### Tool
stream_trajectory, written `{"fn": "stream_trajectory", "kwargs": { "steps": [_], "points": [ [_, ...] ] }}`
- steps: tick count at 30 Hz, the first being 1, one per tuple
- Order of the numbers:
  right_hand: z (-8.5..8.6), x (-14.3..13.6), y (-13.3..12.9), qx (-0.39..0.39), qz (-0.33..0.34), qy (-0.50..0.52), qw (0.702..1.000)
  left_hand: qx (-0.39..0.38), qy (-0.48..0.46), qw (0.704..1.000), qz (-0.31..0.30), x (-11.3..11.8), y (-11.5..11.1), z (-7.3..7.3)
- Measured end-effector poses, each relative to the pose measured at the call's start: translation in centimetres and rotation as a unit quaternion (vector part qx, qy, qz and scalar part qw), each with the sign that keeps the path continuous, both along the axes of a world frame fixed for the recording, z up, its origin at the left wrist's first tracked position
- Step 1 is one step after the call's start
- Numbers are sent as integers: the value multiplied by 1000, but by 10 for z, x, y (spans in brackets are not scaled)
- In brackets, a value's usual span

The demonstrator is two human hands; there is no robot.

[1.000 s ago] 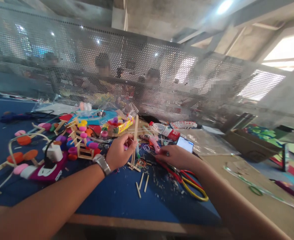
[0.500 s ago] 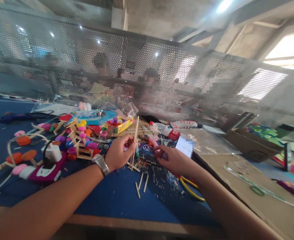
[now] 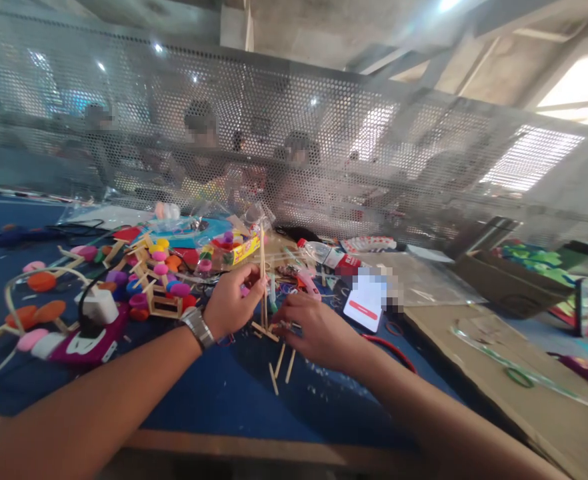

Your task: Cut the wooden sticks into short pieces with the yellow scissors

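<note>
My left hand (image 3: 234,300), with a metal-banded watch (image 3: 199,328) on its wrist, is closed around thin wooden sticks (image 3: 263,257) that stand nearly upright. Their lower ends reach short sticks (image 3: 265,332) lying at the tabletop. Close to that lower end is my right hand (image 3: 317,328), its fingers bent together; whatever is between the fingertips is too small to make out. Loose short sticks (image 3: 289,367) lie just in front of it on the blue tabletop (image 3: 214,407). Behind the right hand rests a pink tool (image 3: 310,283), partly covered.
Stick models with coloured discs (image 3: 159,287) crowd the left, beside a purple power strip (image 3: 91,340) with a white plug. A lit phone (image 3: 367,300), a red-labelled bottle (image 3: 331,257) and cardboard (image 3: 474,360) lie right. A perforated screen (image 3: 254,133) stands behind.
My right hand has moved left, from beside the pink tool to the lower end of the upright sticks. My left hand still holds the sticks, shifted slightly left in view.
</note>
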State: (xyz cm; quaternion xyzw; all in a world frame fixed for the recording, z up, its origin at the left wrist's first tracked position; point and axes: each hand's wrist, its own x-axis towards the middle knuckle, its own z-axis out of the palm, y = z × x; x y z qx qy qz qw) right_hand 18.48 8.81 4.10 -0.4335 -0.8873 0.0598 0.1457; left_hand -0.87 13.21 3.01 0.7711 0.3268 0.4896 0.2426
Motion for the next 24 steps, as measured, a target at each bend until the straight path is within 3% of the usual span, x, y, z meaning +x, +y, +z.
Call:
{"fn": "stream_trajectory", "kwargs": {
  "steps": [4, 13, 18, 24],
  "points": [
    [-7, -11, -2, -36, -3, -41, 999, 8, -15, 1000, -6, 0, -1, 1],
    [-14, -6, -2, -17, -15, 21, 1000, -26, -76, 997, -13, 1, -1, -3],
    [-6, 5, -8, -47, 95, 68, 992, -71, -135, 988, -35, 3, 2, -5],
    [-3, 8, -14, -90, 196, 63, 975, -111, -137, 982, -66, 5, -2, -2]
  ]
}}
